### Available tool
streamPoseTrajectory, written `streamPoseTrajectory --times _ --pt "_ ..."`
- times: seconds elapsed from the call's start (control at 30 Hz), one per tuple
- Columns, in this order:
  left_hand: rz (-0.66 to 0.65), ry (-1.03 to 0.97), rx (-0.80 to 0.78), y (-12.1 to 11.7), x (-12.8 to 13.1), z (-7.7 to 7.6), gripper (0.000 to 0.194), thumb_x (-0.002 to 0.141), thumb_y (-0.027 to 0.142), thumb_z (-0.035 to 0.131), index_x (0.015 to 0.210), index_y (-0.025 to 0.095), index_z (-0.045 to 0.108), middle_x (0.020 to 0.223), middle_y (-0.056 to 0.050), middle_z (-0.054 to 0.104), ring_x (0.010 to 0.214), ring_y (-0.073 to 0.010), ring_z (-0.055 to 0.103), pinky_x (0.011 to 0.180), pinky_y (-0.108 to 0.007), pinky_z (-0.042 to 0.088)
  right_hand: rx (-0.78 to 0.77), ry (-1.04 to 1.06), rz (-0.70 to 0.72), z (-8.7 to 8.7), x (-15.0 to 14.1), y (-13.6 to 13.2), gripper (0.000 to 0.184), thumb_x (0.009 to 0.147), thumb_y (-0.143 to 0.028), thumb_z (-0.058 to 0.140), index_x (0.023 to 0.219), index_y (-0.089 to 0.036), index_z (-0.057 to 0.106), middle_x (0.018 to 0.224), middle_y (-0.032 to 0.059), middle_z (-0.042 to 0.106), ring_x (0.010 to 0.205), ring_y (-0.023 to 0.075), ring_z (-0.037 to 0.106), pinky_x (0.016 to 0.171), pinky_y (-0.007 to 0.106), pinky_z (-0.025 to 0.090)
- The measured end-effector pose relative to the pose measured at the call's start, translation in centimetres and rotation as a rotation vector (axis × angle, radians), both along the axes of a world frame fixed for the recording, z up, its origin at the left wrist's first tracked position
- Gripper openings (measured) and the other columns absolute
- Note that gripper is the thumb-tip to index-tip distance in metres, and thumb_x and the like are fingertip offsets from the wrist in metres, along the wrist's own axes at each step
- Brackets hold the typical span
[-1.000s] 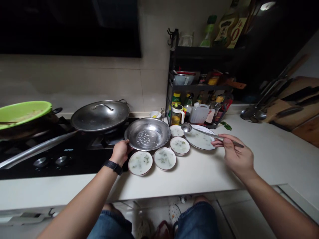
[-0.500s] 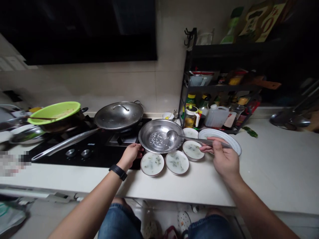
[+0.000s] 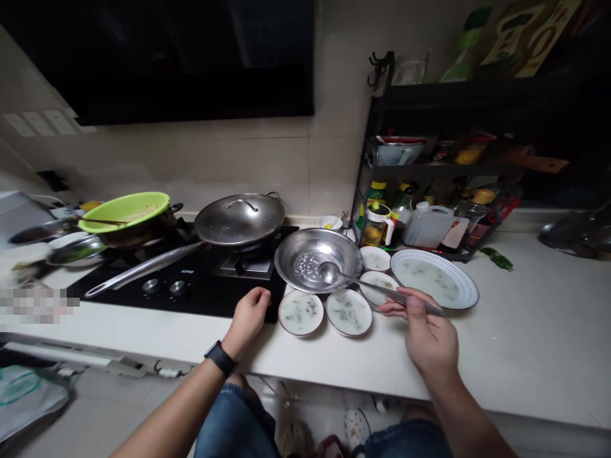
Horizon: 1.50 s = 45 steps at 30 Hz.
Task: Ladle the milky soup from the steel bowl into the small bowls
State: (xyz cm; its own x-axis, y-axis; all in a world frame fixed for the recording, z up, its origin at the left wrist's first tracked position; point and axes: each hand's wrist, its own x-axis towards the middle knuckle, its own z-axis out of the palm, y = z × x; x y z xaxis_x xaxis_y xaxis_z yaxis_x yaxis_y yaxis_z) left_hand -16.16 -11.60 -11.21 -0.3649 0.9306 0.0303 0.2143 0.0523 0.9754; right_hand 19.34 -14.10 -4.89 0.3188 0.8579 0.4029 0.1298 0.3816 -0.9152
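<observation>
My right hand (image 3: 432, 331) grips the handle of a metal ladle (image 3: 377, 287). The ladle's bowl rests inside a wide steel basin (image 3: 351, 245), low on its right side. White grains or scraps of liquid cling to the basin's bottom. My left hand (image 3: 249, 318), with a dark watch on its wrist, is curled closed just left of the basin, apart from it, and nothing shows in it. Around the basin stand small bowls of pale soup with green bits: a front left bowl (image 3: 300, 313), a front middle bowl (image 3: 349, 312), a bowl partly behind the ladle (image 3: 372, 294) and a rear bowl (image 3: 375, 258).
A patterned plate (image 3: 470, 292) of the same soup sits at the right. On the black stove (image 3: 200, 286) are a lidded pan (image 3: 238, 222) with a long handle and a green colander (image 3: 128, 213). A black rack (image 3: 370, 165) with bottles stands behind.
My left hand has drawn back from the basin's rim and closed. My right hand has lowered slightly, with the ladle still in the basin. The view has shifted a little left.
</observation>
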Motion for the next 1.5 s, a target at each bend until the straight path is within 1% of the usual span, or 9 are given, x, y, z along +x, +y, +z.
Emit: streamPoseTrajectory --times 0.17,0.3,0.4,0.77,0.9,1.07,1.23,1.37,1.5 --pt "0.010 -0.015 -0.026 0.3 0.9 1.3 0.019 0.081 0.039 0.074 0.082 0.020 0.075 0.071 -0.005 0.070 0.058 -0.0171 0.054 0.054 -0.027 0.038 -0.009 0.024 0.032 0.2 -0.6 0.7 0.041 0.097 -0.065 0.064 0.103 -0.025 0.072 0.073 0.0092 0.080 0.063 0.0294 0.079 0.062 0.043 0.069" --pt "0.025 -0.387 -0.090 2.9 2.8 3.9 0.018 0.077 0.028 0.072 0.090 0.015 0.073 0.085 -0.008 0.075 0.068 -0.0159 0.064 0.062 -0.026 0.047 -0.037 0.043 -0.012 0.0 -0.2 0.0 0.041 0.097 -0.064 0.064 0.103 -0.024 0.072 0.074 0.0098 0.080 0.066 0.0297 0.080 0.065 0.044 0.069" --pt "0.062 -0.605 -0.095 4.1 3.8 5.0 0.014 0.075 0.023 0.072 0.086 0.015 0.069 0.082 -0.008 0.074 0.073 -0.0173 0.069 0.069 -0.028 0.052 -0.062 0.071 -0.041 -0.5 0.5 -0.8 0.042 0.097 -0.063 0.065 0.104 -0.022 0.071 0.076 0.0107 0.081 0.066 0.0296 0.080 0.065 0.044 0.068" --pt "0.172 -0.705 -0.036 5.9 3.8 5.3 0.007 0.087 0.022 0.062 0.091 0.016 0.063 0.087 -0.008 0.074 0.074 -0.0140 0.070 0.073 -0.026 0.054 -0.091 0.096 -0.080 -0.6 0.5 -0.9 0.055 0.093 -0.069 0.067 0.106 -0.016 0.071 0.074 0.0121 0.080 0.064 0.0276 0.079 0.065 0.041 0.067" --pt "0.194 -0.393 0.036 3.5 2.3 3.1 0.016 0.085 0.031 0.067 0.094 0.017 0.064 0.092 -0.007 0.073 0.080 -0.0162 0.069 0.076 -0.028 0.052 -0.088 0.071 -0.087 -0.2 -0.1 -1.1 0.057 0.092 -0.071 0.066 0.105 -0.016 0.072 0.073 0.0125 0.080 0.064 0.0273 0.078 0.066 0.041 0.066" --pt "0.029 0.359 0.120 -2.5 -0.3 0.2 0.026 0.096 0.046 0.055 0.089 0.022 0.065 0.077 -0.001 0.066 0.070 -0.0182 0.060 0.065 -0.030 0.044 -0.068 -0.001 -0.065 0.2 -0.8 -2.0 0.053 0.096 -0.069 0.063 0.105 -0.017 0.072 0.073 0.0121 0.080 0.066 0.0272 0.079 0.068 0.039 0.067" --pt "-0.117 0.917 0.193 -6.4 -1.5 -1.8 0.026 0.096 0.030 0.049 0.072 0.024 0.055 0.070 -0.002 0.063 0.067 -0.0198 0.061 0.064 -0.033 0.041 -0.020 -0.180 0.042 0.8 -1.4 -3.4 0.045 0.103 -0.060 0.057 0.106 -0.019 0.074 0.074 0.0091 0.081 0.070 0.0252 0.081 0.074 0.036 0.067" --pt "-0.168 1.136 0.299 -7.3 -1.3 -3.2 0.026 0.096 0.023 0.048 0.070 0.024 0.054 0.068 -0.003 0.061 0.067 -0.0201 0.061 0.067 -0.034 0.043 0.016 -0.358 0.099 1.2 -2.0 -4.2 0.040 0.104 -0.056 0.056 0.104 -0.021 0.077 0.073 0.0067 0.081 0.072 0.0241 0.082 0.077 0.033 0.067" --pt "-0.087 1.142 0.319 -7.4 -1.3 -3.8 0.026 0.095 0.020 0.049 0.070 0.024 0.053 0.066 -0.002 0.059 0.066 -0.0192 0.060 0.065 -0.034 0.042 0.006 -0.436 0.128 1.1 -2.7 -4.3 0.041 0.103 -0.057 0.056 0.103 -0.022 0.079 0.075 0.0064 0.081 0.071 0.0245 0.081 0.078 0.034 0.067"
